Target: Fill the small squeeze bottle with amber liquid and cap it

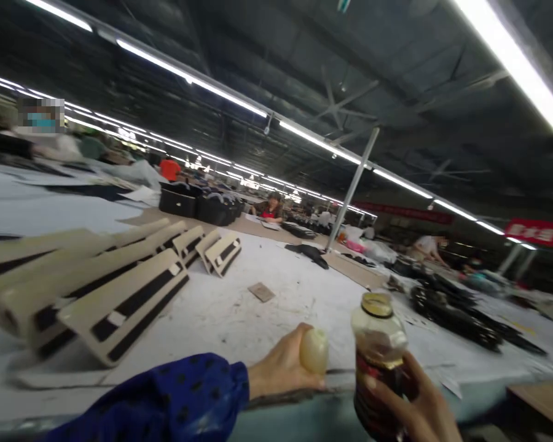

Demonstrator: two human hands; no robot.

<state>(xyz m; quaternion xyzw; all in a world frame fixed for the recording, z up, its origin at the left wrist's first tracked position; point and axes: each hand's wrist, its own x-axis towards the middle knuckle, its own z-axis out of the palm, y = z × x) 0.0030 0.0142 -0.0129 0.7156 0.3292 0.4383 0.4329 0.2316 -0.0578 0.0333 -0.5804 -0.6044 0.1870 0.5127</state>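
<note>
My left hand (pixel 283 368), in a blue dotted sleeve, is closed around a small pale yellowish cap (pixel 314 350) just above the white table (pixel 239 307). My right hand (pixel 417 405) is wrapped round the lower part of a plastic bottle (pixel 378 356) with a dark label, held upright. A golden seal covers the bottle's mouth. The cap sits just left of the bottle, apart from it.
Rows of cream panels with black stripes (pixel 120 301) lie overlapped at the left. A small brown card (pixel 262 291) lies mid-table. Dark fabric pieces (pixel 461 316) pile up at the right. Black bins (pixel 198 205) and several seated workers are farther back.
</note>
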